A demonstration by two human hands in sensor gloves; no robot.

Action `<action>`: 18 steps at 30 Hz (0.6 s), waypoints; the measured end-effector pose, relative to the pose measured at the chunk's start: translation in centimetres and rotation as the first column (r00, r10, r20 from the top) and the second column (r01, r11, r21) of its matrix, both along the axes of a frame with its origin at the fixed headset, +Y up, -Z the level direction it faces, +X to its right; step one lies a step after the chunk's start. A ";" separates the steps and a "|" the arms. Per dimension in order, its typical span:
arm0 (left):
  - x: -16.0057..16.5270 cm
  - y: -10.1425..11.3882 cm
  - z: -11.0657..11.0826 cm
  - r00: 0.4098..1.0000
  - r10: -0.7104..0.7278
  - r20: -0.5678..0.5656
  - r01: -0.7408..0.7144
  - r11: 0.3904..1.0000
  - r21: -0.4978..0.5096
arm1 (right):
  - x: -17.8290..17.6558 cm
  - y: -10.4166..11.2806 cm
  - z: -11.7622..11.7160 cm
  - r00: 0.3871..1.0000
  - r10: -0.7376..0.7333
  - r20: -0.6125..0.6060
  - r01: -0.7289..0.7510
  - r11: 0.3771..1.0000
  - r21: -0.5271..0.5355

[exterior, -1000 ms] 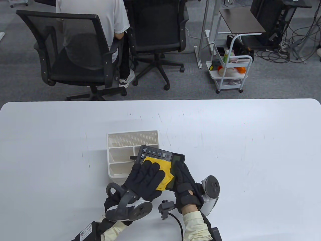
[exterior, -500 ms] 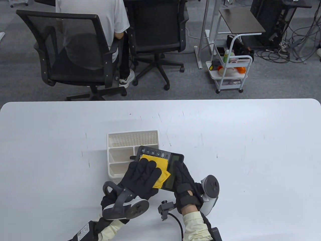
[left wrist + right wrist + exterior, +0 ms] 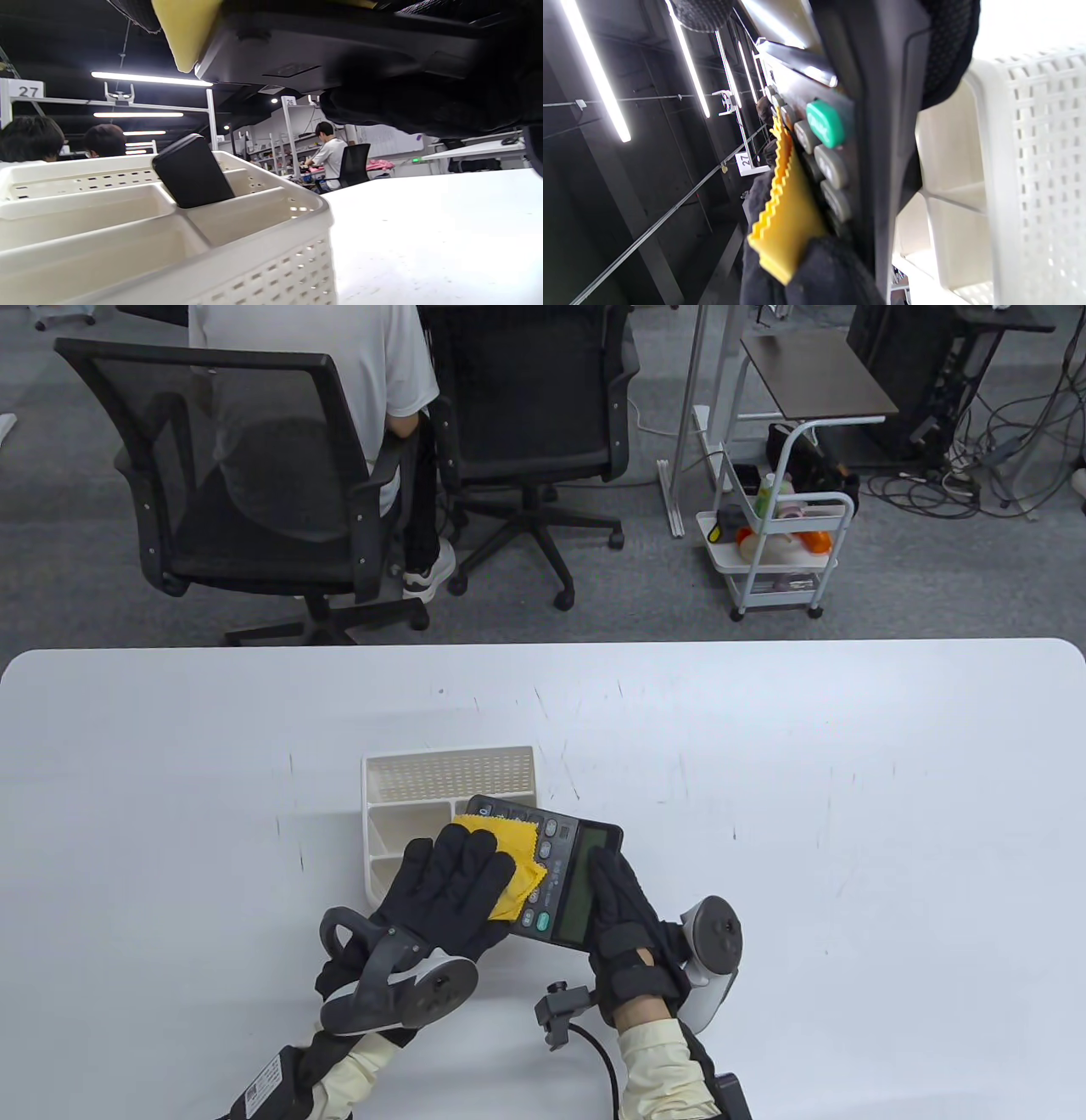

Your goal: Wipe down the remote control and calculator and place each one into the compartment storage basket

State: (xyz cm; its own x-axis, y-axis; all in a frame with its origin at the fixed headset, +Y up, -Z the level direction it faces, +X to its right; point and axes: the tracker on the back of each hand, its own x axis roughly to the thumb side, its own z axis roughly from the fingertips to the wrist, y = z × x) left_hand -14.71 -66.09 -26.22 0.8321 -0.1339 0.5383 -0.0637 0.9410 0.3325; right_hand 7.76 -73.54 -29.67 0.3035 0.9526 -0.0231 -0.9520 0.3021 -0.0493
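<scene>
Wiping the calculator (image 3: pixel 560 882) goes best if the right hand (image 3: pixel 624 920) grips it tight while the left hand's (image 3: pixel 450 891) flat fingers rub the yellow cloth (image 3: pixel 509 857) over every key.

Beyond my white table (image 3: pixel 764 780) lay grey carpet (image 3: pixel 933 577), two black mesh office chairs (image 3: pixel 254 475), a white trolley (image 3: pixel 785 551) and tangled cables (image 3: pixel 1001 449); fluorescent tubes (image 3: pixel 150 79) glowed overhead.

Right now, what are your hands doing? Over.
Left hand presses cloth on calculator. Right hand grips calculator. Remote in basket. Nothing blocking.
</scene>
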 end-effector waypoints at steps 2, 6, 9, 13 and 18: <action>0.7 -0.1 0.3 0.999 -0.018 0.045 0.018 1.000 -0.005 | 0.1 0.0 0.0 1.000 0.017 -0.001 -0.017 1.000 0.005; 2.1 -0.3 1.0 0.993 -0.041 0.113 0.043 0.999 -0.015 | -0.4 0.1 0.0 0.997 0.063 -0.036 -0.063 0.998 0.016; 1.9 -0.2 0.9 0.994 -0.046 0.094 0.046 0.999 0.000 | -1.0 0.3 -0.1 0.993 0.079 -0.083 -0.077 0.997 0.029; 0.4 0.0 0.1 0.999 0.002 0.047 0.000 0.999 -0.033 | -1.4 0.6 0.0 0.987 0.124 -0.100 -0.120 0.992 0.044; -0.9 0.3 -0.4 0.999 -0.013 -0.035 0.013 1.000 0.000 | -1.1 0.7 0.1 0.997 0.073 -0.021 -0.072 0.996 0.051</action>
